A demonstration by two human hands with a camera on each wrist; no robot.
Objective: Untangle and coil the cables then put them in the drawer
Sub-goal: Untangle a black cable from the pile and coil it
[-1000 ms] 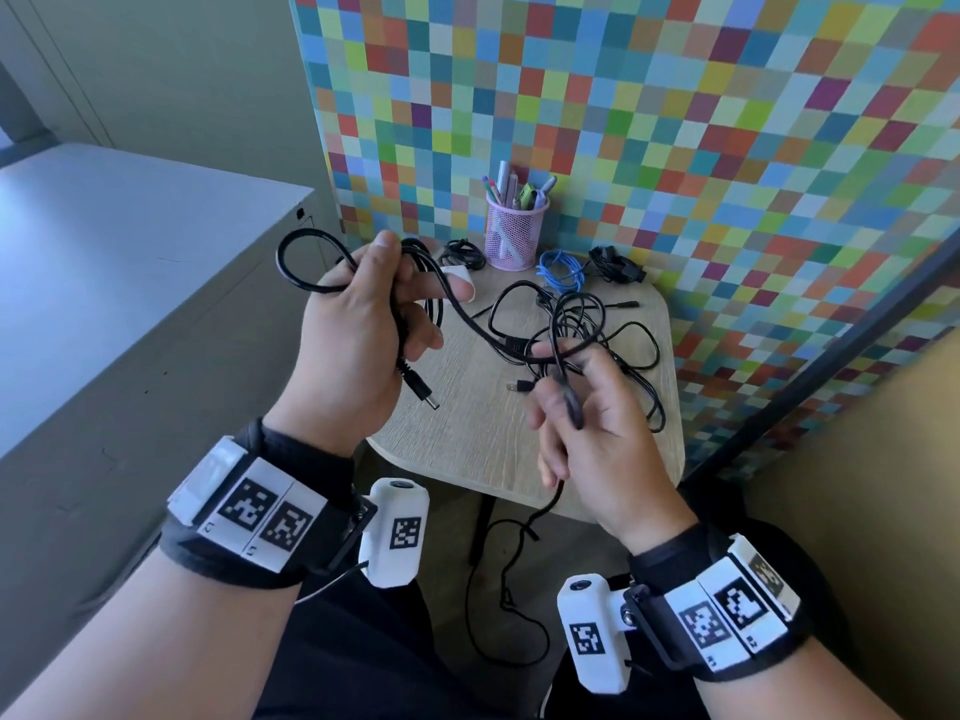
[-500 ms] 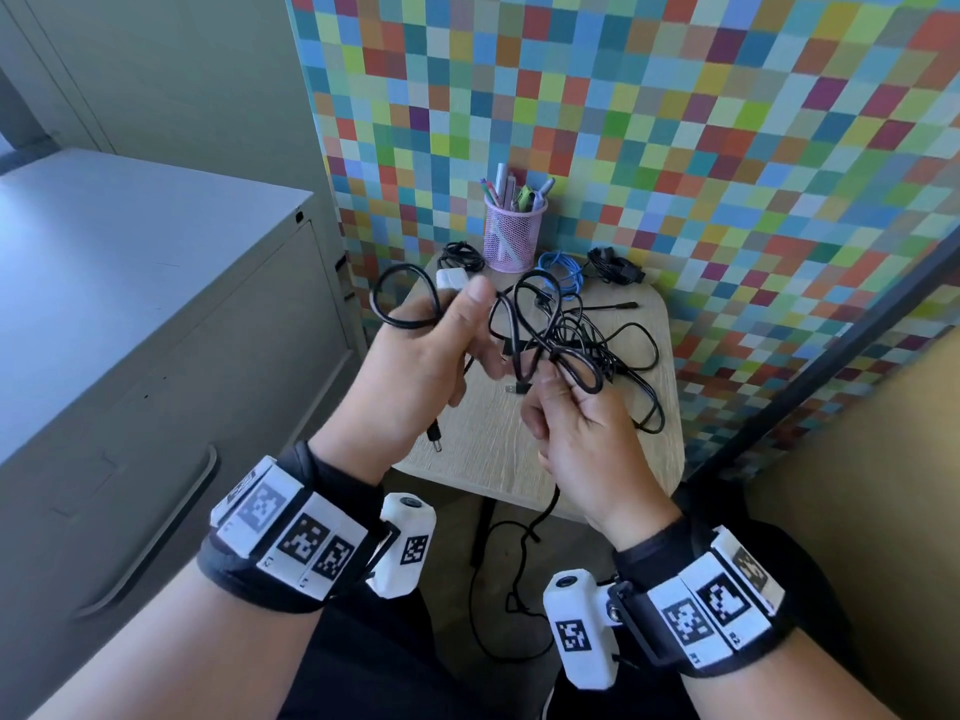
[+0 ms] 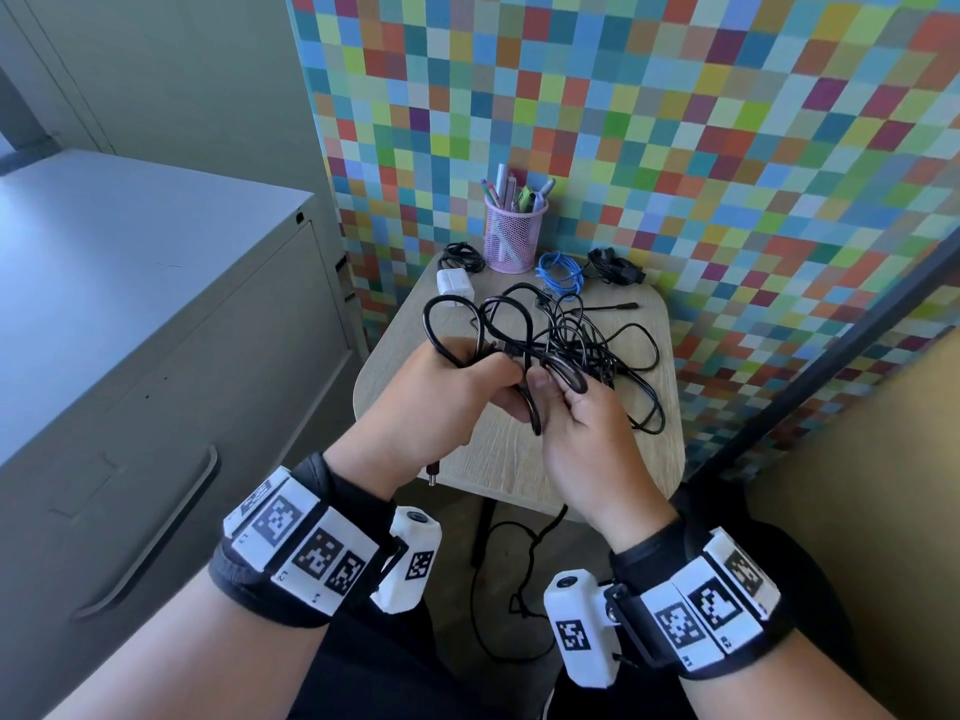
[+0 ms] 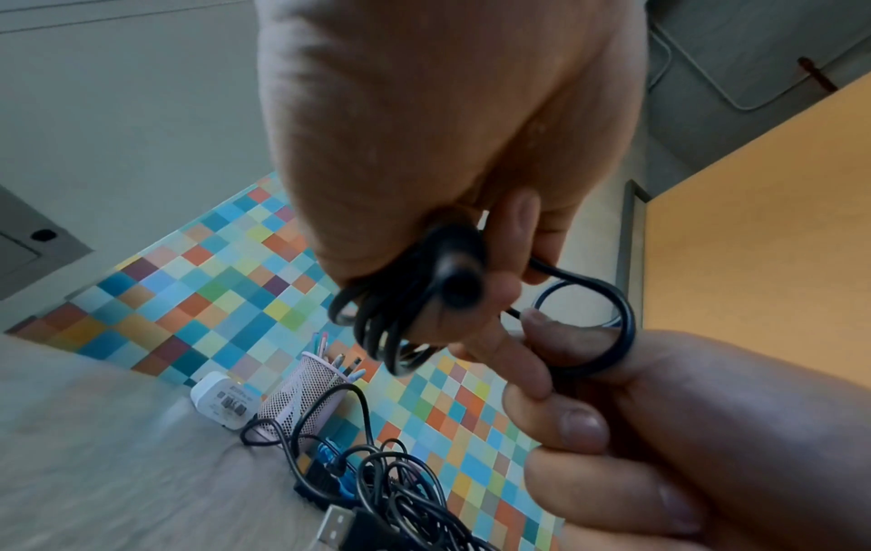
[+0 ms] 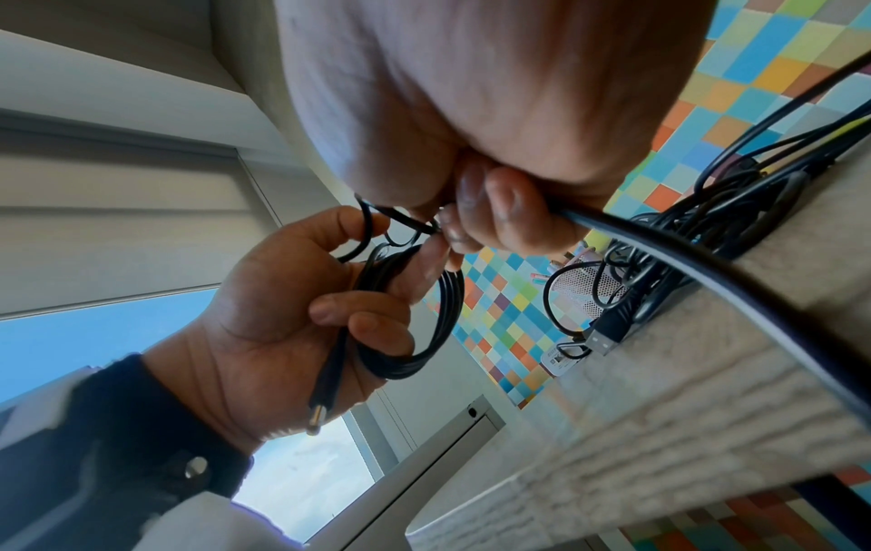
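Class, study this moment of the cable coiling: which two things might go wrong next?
1. The thick black cable that the left hand and right hand are coiling runs on into the tangled pile of thin black cables; pulling may tighten knots.
2. The pile could drag toward the pink mesh pen cup.

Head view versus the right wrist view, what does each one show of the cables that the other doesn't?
Only the head view shows the blue cable by the pen cup and the black cable's slack hanging below the table edge. Only the right wrist view shows the barrel plug dangling under the left hand. Both show that hand gripping coiled loops while the right hand pinches the same cable, and the tangled pile.
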